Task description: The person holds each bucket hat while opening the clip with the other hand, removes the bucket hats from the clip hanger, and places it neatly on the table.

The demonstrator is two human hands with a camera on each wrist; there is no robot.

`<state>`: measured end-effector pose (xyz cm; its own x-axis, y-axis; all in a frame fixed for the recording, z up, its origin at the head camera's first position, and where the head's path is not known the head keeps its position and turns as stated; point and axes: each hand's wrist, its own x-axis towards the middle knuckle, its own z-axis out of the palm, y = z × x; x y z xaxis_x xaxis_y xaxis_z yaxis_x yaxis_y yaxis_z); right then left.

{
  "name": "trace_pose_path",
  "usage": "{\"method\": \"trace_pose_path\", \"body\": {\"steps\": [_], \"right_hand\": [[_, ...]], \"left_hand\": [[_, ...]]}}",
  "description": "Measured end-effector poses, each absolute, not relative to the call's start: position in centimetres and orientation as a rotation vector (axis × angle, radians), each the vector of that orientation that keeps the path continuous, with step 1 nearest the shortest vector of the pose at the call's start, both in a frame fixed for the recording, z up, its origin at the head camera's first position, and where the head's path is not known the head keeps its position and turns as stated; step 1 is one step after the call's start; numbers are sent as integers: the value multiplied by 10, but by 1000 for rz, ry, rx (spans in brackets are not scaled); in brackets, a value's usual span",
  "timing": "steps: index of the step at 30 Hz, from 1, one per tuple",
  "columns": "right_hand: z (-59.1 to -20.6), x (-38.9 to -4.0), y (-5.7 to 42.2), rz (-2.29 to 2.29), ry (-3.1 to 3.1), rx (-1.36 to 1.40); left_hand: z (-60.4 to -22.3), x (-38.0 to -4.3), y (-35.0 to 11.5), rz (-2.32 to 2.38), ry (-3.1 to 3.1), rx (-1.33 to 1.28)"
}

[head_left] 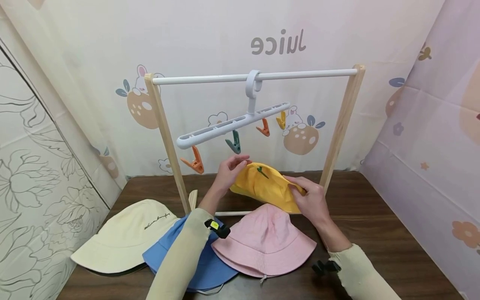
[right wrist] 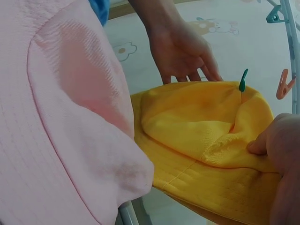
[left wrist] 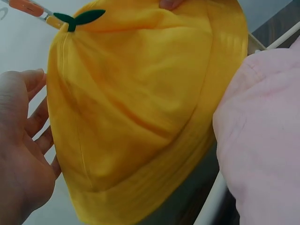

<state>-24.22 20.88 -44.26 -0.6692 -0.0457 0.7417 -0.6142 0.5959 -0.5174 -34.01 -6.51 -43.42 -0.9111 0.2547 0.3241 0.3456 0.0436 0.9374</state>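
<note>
A yellow bucket hat (head_left: 262, 189) with a small green leaf sprout (left wrist: 86, 18) on its crown is raised beneath the hanger. My right hand (head_left: 309, 199) pinches its side near the brim; in the right wrist view the thumb (right wrist: 257, 146) presses the front of the cloth. At the other side, my left hand (head_left: 228, 174) touches the hat with loosely extended fingers, whose tips go out of sight behind it in the left wrist view. A pink bucket hat (head_left: 266, 241) sits on the table just in front of the yellow one.
A white clip hanger (head_left: 232, 124) hangs from the rod (head_left: 307, 75) of a wooden-post rack, carrying orange (head_left: 195, 160), green (head_left: 233, 142) and yellow clips (head_left: 281, 120). Cream (head_left: 123, 237) and blue hats (head_left: 210, 266) lie on the dark table (head_left: 378, 233) at left. Patterned curtains surround it.
</note>
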Motion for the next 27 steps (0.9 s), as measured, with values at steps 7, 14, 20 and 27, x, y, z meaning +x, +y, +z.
{"method": "trace_pose_path", "body": {"steps": [7, 14, 20, 27], "right_hand": [[-437, -240, 211, 1083, -2068, 520], [-431, -236, 214, 1106, -2064, 499], [-428, -234, 216, 1129, -2061, 495], [-425, -232, 219, 1141, -2050, 493]], "left_hand": [[-437, -339, -71, -2036, -2210, -632], [-440, -340, -78, -2079, -2167, -626], [-440, -339, -85, -2021, -2224, -563], [-440, -338, -92, -2017, -2251, -558]]}}
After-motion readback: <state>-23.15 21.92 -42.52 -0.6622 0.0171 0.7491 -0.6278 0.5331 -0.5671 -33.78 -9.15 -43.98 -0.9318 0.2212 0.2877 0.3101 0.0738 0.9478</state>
